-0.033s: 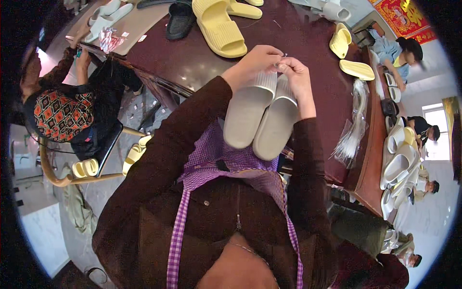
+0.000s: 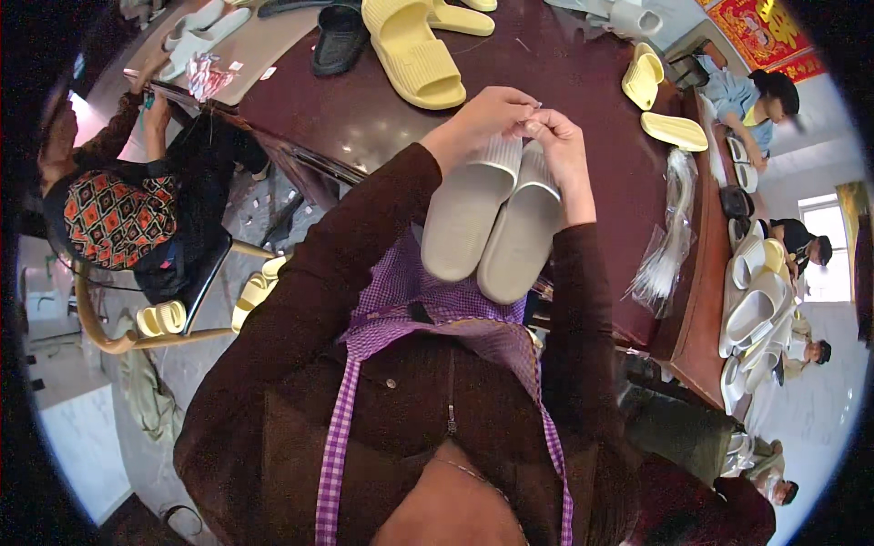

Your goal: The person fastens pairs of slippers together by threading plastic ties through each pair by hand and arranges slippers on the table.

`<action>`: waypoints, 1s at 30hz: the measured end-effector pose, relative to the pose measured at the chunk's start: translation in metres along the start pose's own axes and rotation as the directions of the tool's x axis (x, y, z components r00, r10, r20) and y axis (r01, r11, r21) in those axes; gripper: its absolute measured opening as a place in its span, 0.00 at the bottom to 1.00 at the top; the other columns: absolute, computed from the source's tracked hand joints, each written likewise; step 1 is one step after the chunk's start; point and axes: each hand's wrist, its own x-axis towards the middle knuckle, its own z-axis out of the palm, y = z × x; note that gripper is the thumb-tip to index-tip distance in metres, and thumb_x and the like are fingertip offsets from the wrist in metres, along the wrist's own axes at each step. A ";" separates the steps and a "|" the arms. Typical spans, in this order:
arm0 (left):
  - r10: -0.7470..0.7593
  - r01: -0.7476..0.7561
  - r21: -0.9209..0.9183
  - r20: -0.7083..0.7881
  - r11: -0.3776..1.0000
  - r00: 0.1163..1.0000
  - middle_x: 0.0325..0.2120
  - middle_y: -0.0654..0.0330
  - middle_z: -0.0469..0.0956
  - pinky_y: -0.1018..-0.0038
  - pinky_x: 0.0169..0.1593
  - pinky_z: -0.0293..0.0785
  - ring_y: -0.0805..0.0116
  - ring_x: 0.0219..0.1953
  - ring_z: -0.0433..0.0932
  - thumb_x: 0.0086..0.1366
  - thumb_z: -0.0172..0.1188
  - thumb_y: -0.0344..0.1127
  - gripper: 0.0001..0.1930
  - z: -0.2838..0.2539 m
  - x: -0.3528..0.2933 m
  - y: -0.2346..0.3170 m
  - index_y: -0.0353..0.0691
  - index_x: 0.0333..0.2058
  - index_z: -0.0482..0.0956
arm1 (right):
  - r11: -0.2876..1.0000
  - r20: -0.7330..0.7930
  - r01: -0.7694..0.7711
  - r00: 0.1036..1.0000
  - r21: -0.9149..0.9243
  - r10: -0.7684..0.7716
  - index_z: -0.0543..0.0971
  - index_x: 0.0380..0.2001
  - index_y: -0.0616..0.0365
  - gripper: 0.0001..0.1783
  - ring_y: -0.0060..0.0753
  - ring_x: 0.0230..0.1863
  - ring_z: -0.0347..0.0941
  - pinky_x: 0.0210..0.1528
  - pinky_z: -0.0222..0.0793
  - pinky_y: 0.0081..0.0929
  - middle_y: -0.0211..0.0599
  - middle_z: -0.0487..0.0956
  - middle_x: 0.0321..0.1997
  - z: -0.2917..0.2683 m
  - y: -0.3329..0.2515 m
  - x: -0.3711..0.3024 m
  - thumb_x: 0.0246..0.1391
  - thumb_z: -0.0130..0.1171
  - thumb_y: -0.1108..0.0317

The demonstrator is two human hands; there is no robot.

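Note:
A pair of grey slide slippers (image 2: 467, 222) rests soles side by side at the table's near edge, above my checked apron. Over their strap end my left hand (image 2: 482, 123) is closed in a pinch. My right hand (image 2: 562, 155) pinches right beside it, the fingertips of both hands meeting. Whatever tiny thing lies between the fingertips is too small to make out. The right wrist is alongside the right slipper. Just beyond my hands lies a large yellow slide slipper (image 2: 414, 55) on the dark red table (image 2: 314, 114).
A clear bag of thin white plastic strips (image 2: 669, 246) lies at the right edge, near a yellow slipper (image 2: 674, 131). A black slipper (image 2: 340, 41) is at the back. Someone sits at the left in a patterned garment (image 2: 120, 218). Pale slippers (image 2: 760, 305) are heaped far right.

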 end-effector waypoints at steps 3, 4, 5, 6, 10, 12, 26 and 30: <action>-0.085 0.092 -0.206 0.042 0.974 0.996 0.27 0.60 0.75 0.81 0.26 0.66 0.77 0.24 0.70 0.58 0.59 0.34 0.14 -0.002 0.006 -0.009 0.32 0.41 0.75 | 0.999 -0.003 -0.041 0.999 0.027 0.041 0.77 0.27 0.63 0.03 0.19 0.33 0.70 0.39 0.66 0.18 0.27 0.76 0.29 0.000 0.005 0.002 0.51 0.54 0.79; -0.086 0.093 -0.206 0.043 0.974 0.995 0.27 0.60 0.75 0.81 0.26 0.66 0.77 0.24 0.70 0.58 0.59 0.34 0.14 -0.002 0.007 -0.009 0.32 0.41 0.75 | 0.999 -0.004 -0.041 0.999 0.027 0.041 0.77 0.27 0.63 0.03 0.19 0.33 0.70 0.39 0.66 0.18 0.27 0.76 0.29 0.000 0.005 0.002 0.51 0.54 0.79; -0.090 0.096 -0.215 0.039 0.972 0.995 0.27 0.61 0.75 0.81 0.25 0.65 0.77 0.23 0.70 0.57 0.59 0.34 0.14 -0.003 0.007 -0.008 0.32 0.40 0.75 | 0.999 -0.001 -0.038 0.999 0.014 0.038 0.77 0.27 0.63 0.03 0.19 0.32 0.71 0.39 0.67 0.19 0.28 0.77 0.28 -0.001 0.005 0.003 0.51 0.54 0.78; -0.094 0.099 -0.225 0.034 0.969 0.995 0.26 0.62 0.75 0.80 0.24 0.64 0.78 0.22 0.69 0.57 0.60 0.34 0.14 -0.003 0.008 -0.008 0.33 0.40 0.74 | 0.999 0.002 -0.035 0.999 0.001 0.035 0.77 0.27 0.63 0.02 0.20 0.32 0.71 0.39 0.67 0.19 0.28 0.77 0.28 -0.001 0.004 0.004 0.51 0.55 0.78; -0.106 0.119 -0.236 0.067 0.965 0.992 0.26 0.63 0.74 0.81 0.23 0.62 0.79 0.21 0.68 0.56 0.61 0.34 0.14 -0.004 0.010 -0.008 0.34 0.39 0.74 | 0.999 0.003 -0.026 1.000 -0.027 0.026 0.77 0.27 0.62 0.02 0.20 0.32 0.71 0.39 0.67 0.19 0.29 0.77 0.28 -0.002 0.002 0.004 0.51 0.55 0.78; -0.110 0.128 -0.236 0.085 0.963 0.990 0.26 0.63 0.74 0.81 0.24 0.62 0.79 0.22 0.67 0.56 0.62 0.34 0.14 -0.006 0.012 -0.008 0.34 0.39 0.74 | 0.999 0.002 -0.024 1.000 -0.034 0.024 0.77 0.27 0.62 0.02 0.20 0.32 0.71 0.39 0.67 0.19 0.29 0.77 0.28 -0.002 0.000 0.003 0.51 0.55 0.78; -0.067 0.113 -0.426 0.122 0.898 0.990 0.27 0.64 0.76 0.82 0.26 0.65 0.79 0.23 0.69 0.56 0.61 0.28 0.06 -0.011 0.013 -0.012 0.39 0.34 0.77 | 0.999 -0.101 0.014 0.995 0.051 -0.009 0.78 0.29 0.62 0.03 0.15 0.28 0.69 0.33 0.66 0.16 0.25 0.76 0.25 -0.004 -0.003 0.000 0.51 0.56 0.76; -0.072 0.101 -0.413 0.086 0.905 0.994 0.27 0.63 0.76 0.84 0.25 0.65 0.80 0.23 0.68 0.57 0.60 0.27 0.05 -0.009 0.009 -0.017 0.38 0.34 0.77 | 1.000 -0.191 0.019 0.981 0.014 -0.016 0.78 0.28 0.61 0.03 0.12 0.24 0.65 0.27 0.61 0.13 0.21 0.74 0.23 0.000 -0.004 -0.006 0.52 0.56 0.74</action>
